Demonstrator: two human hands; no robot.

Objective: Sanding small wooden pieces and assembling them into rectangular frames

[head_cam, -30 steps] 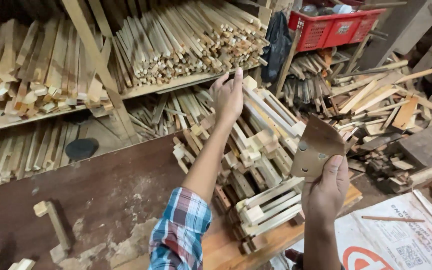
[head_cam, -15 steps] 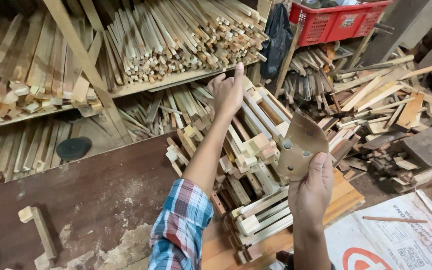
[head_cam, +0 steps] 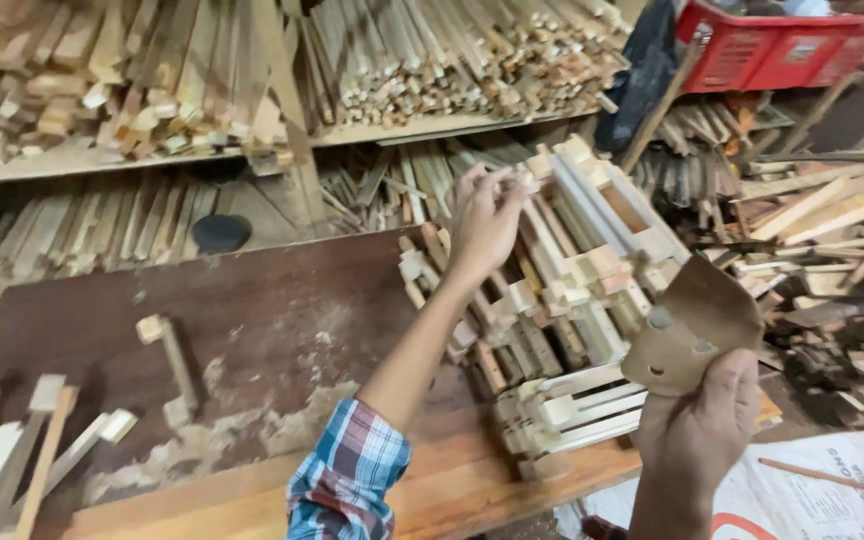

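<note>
I see sandpaper sheet (head_cam: 697, 325) upright, tip pointing up-right, pinched in right hand (head_cam: 697, 430) over frame stack (head_cam: 562, 330). Left hand (head_cam: 487, 215) raised, arm outstretched, fingers loosely curled, empty, above stack.

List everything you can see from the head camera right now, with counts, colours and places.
Stacked pale wooden frame pieces: one pile, centre of bench.
Brown sanding sheet with holes: one, right hand holds it.
Dark brown board: one, left on bench.
Pale T-shaped wooden pieces: several, lower left.
Thin pale wooden sticks: many, upper shelf.
Red plastic crate: one, top right.
Black round disc: one, lower shelf.
Left hand: plaid sleeve, raised at pile top.
Right hand: lower right.
</note>
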